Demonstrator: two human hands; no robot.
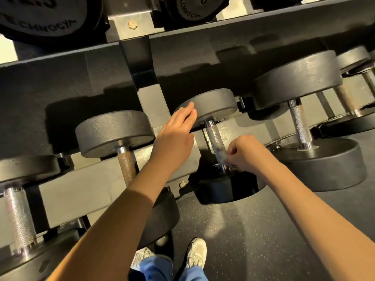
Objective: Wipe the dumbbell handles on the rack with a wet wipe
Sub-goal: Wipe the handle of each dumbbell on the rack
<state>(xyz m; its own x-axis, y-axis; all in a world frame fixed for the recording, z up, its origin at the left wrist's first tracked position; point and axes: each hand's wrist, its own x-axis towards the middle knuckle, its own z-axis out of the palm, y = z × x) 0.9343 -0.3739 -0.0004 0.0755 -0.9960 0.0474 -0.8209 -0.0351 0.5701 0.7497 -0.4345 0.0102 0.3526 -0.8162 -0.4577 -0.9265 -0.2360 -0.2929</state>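
A black dumbbell lies on the lower rack shelf with its far head (211, 104) toward the rack and its knurled chrome handle (214, 136) pointing at me. My left hand (176, 134) rests flat with straight fingers on the rim of that far head. My right hand (245, 153) pinches a thin, translucent wet wipe (222, 157) against the lower part of the handle. The near head (229, 187) sits in shadow below my right wrist.
Neighbouring dumbbells flank it: one with a brownish handle (126, 169) to the left, a chrome one (19, 216) at far left, a larger one (299, 122) to the right. An upper shelf (223, 27) holds more weights. My shoes (195, 254) stand on speckled floor.
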